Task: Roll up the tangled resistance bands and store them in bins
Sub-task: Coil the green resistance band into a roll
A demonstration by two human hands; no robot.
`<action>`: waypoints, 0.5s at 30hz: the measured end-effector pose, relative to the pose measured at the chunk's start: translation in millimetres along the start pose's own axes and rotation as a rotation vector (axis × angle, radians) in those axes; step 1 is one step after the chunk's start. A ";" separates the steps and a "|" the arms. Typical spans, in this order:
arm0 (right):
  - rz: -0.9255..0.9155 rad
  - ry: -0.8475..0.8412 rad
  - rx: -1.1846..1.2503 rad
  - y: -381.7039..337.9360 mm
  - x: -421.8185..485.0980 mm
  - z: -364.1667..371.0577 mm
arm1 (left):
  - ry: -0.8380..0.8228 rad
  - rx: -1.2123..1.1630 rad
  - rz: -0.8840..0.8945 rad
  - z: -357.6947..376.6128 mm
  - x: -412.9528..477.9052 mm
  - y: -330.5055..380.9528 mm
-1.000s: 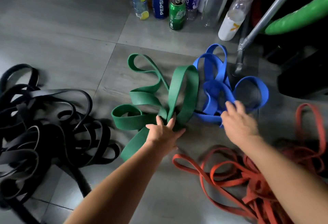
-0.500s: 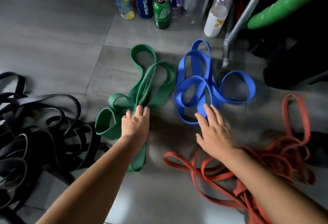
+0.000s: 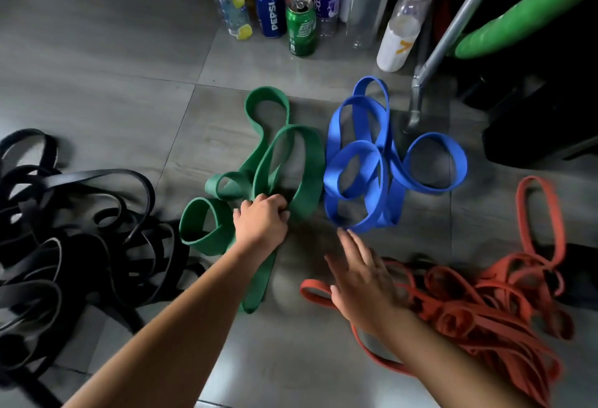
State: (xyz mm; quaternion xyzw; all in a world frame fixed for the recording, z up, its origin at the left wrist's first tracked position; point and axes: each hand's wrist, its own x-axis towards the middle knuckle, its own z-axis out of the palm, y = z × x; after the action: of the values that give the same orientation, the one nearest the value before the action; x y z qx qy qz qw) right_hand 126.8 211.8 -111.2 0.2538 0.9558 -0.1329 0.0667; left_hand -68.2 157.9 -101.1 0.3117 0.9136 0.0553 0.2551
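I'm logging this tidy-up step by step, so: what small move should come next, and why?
Probably bring the right hand over to the green band. The left hand grips its bunched middle, while the right hand is open and holds nothing. The band's loops sprawl across the floor, so straightening it for rolling likely takes both hands.

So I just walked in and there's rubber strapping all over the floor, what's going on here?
A person is sorting tangled resistance bands on the tiled floor. The left hand grips the green band where its loops bunch together. The right hand is open and holds nothing, between the blue band and the orange bands. A heap of black bands lies to the left. Nothing is rolled up yet, and no bin is in view.
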 end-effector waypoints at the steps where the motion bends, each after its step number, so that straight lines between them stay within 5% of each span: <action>1: -0.005 -0.007 -0.005 -1.2 -0.4 -1.7 | 0.000 -0.008 -0.003 -2.8 -3.7 -2.2; 6: -0.001 -0.078 -0.007 -6.0 0.5 -28.0 | 0.155 -0.048 0.152 -36.9 -43.6 -3.1; 11: 0.010 -0.136 0.039 -31.6 -2.6 -102.0 | -0.071 -0.351 0.338 -88.4 -122.6 15.3; 15: -0.157 0.005 -0.018 -57.2 -40.2 -166.5 | -0.032 -0.481 0.375 -155.0 -195.9 24.6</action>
State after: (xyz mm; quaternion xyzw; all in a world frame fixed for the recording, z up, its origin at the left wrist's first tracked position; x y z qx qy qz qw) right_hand 122.7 193.2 68.4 0.1779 0.9740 -0.1285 0.0560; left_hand -0.1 69.5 123.8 0.4064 0.7965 0.3114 0.3215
